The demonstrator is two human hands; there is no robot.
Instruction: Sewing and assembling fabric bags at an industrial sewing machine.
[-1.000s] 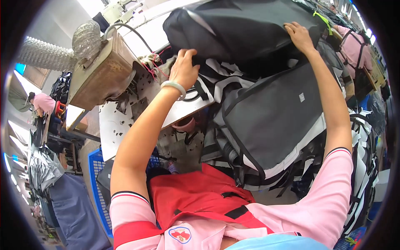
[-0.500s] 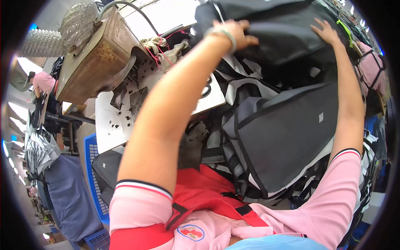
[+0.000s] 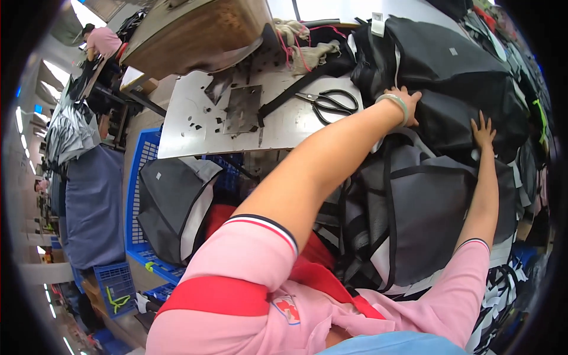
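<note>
A large black fabric bag (image 3: 455, 62) with a small pale label lies on a heap at the far right. My left hand (image 3: 407, 105) rests on its near left part, fingers spread and holding nothing. To the right, my right hand (image 3: 484, 133) is also spread, its fingers against the bag's near side. Closer to me is another dark grey bag piece (image 3: 429, 207) with black-bound edges and a pale lining, lying under and between my forearms. Left of my left hand, black-handled scissors (image 3: 334, 106) lie on the white worktable (image 3: 296, 130).
A blue plastic basket (image 3: 135, 207) at the left holds a dark bag piece (image 3: 168, 201). A rusty metal housing (image 3: 195, 35) overhangs the worktable, which bears a strap (image 3: 296, 89) and dark scraps. Another person (image 3: 103, 42) works at the far left. Cut pieces pile up along the right.
The view has shifted, so the table and housing appear farther right and the scissors show fully. My hands have come closer together on the black bag, both still spread.
</note>
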